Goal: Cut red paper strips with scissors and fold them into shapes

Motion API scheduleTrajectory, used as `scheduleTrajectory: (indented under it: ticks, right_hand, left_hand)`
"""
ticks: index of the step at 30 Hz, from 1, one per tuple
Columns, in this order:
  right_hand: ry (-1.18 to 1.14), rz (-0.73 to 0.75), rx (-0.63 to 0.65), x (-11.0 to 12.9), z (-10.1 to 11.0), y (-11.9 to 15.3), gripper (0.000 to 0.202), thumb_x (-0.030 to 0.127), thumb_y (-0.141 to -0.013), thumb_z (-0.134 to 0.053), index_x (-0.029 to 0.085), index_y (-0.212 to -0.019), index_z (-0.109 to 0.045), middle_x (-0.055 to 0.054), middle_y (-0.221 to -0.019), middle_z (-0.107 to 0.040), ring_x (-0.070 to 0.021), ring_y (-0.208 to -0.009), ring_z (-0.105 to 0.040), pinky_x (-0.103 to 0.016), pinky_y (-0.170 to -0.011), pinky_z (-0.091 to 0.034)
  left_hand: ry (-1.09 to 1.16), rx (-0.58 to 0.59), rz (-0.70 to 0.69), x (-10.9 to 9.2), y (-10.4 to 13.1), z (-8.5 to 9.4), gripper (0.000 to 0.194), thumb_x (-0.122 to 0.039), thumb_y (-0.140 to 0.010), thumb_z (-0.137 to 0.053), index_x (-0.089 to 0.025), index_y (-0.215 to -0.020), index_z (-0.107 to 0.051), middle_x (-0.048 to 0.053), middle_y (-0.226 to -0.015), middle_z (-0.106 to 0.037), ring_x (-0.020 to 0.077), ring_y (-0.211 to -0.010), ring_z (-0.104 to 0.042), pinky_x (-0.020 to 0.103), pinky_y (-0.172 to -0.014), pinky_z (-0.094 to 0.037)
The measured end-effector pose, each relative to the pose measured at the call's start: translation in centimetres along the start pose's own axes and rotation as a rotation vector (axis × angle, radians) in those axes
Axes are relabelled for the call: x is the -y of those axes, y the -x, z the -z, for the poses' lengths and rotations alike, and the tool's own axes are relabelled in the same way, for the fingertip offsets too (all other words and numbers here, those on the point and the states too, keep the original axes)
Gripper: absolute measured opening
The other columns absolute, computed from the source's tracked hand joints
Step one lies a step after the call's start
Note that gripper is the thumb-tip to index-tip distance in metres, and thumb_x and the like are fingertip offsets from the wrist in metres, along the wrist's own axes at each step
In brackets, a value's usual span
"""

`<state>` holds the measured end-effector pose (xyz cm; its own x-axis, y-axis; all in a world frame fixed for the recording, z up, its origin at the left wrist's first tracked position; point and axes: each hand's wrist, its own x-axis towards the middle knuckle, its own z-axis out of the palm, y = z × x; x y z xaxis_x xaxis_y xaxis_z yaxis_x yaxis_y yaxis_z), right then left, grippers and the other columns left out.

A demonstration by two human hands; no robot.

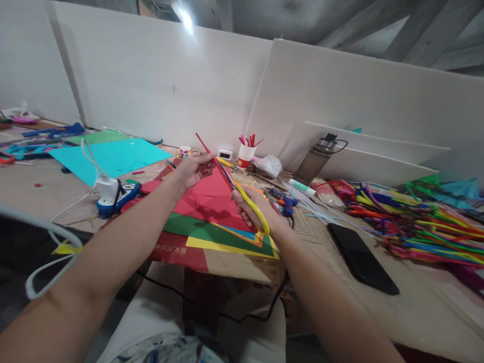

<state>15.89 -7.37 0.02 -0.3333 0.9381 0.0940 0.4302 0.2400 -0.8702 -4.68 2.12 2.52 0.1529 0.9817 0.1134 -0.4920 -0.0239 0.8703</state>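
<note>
My left hand (195, 169) pinches a narrow red paper strip (203, 143) above the table, its thin end pointing up and left. In my right hand (249, 206) are scissors (260, 216) with yellow handles, the blades reaching up and left along the red paper toward my left hand. Whether the blades are parted I cannot make out. Below both hands lie sheets of red paper (189, 204) on top of green paper (179, 225) and yellow paper (227, 247), with orange and blue pieces showing at the right.
A blue power strip (124, 197) with a white plug stands left, near cyan paper (113, 159). Behind are a paper cup (245, 155) and a bottle (313, 160). On the right lie a glue gun (288, 204), a black phone (361, 257) and many colourful pipe cleaners (427, 222).
</note>
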Motion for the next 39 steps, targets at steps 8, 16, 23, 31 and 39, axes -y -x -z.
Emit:
scheduleTrajectory:
  ticks: [8, 16, 23, 31, 39]
  right_hand:
    - [-0.016, -0.001, -0.009, -0.3, -0.1, -0.3, 0.047, 0.065, -0.086, -0.049, 0.019, -0.095, -0.052, 0.006, -0.059, -0.048, -0.0063, -0.037, -0.043, -0.016, -0.031, -0.034]
    - [0.008, -0.003, -0.029, -0.2, -0.2, -0.2, 0.048, 0.067, -0.088, -0.045, 0.02, -0.089, -0.05, 0.006, -0.058, -0.045, -0.0058, -0.037, -0.04, -0.016, -0.032, -0.033]
    - [0.038, 0.039, -0.028, -0.2, 0.0, -0.2, 0.04, 0.058, -0.089, -0.051, 0.019, -0.082, -0.049, 0.005, -0.059, -0.048, -0.0054, -0.042, -0.043, -0.015, -0.036, -0.033]
    - [0.059, 0.006, -0.01, -0.4, 0.0, -0.1, 0.042, 0.063, -0.089, -0.048, 0.02, -0.09, -0.05, 0.005, -0.062, -0.05, -0.0062, -0.038, -0.044, -0.017, -0.032, -0.037]
    - [0.035, -0.008, 0.019, -0.5, 0.0, -0.1, 0.044, 0.065, -0.09, -0.046, 0.021, -0.094, -0.049, 0.005, -0.062, -0.049, -0.0061, -0.037, -0.044, -0.017, -0.031, -0.038]
  left_hand:
    - [0.011, -0.004, 0.004, -0.1, 0.0, -0.2, 0.008, -0.013, -0.076, -0.071, -0.014, -0.074, -0.063, 0.001, -0.067, -0.066, 0.0093, -0.059, -0.062, 0.023, -0.057, -0.049]
    - [0.028, -0.014, 0.012, -0.1, -0.1, -0.2, 0.008, -0.012, -0.077, -0.069, -0.013, -0.074, -0.062, 0.001, -0.069, -0.067, 0.0106, -0.06, -0.063, 0.024, -0.057, -0.049]
    - [0.064, -0.077, -0.074, 0.3, -1.0, 0.4, 0.017, -0.025, -0.078, -0.073, -0.014, -0.071, -0.061, 0.0, -0.064, -0.065, 0.0079, -0.054, -0.058, 0.021, -0.054, -0.045]
    - [0.058, -0.055, -0.079, 0.3, -0.9, 0.5, 0.009, -0.016, -0.079, -0.067, -0.013, -0.073, -0.061, 0.0, -0.065, -0.064, 0.0085, -0.057, -0.06, 0.022, -0.055, -0.046]
    - [0.035, -0.023, -0.021, 0.1, -0.4, 0.2, 0.008, -0.012, -0.078, -0.066, -0.013, -0.072, -0.061, 0.001, -0.068, -0.065, 0.0103, -0.06, -0.062, 0.025, -0.056, -0.047]
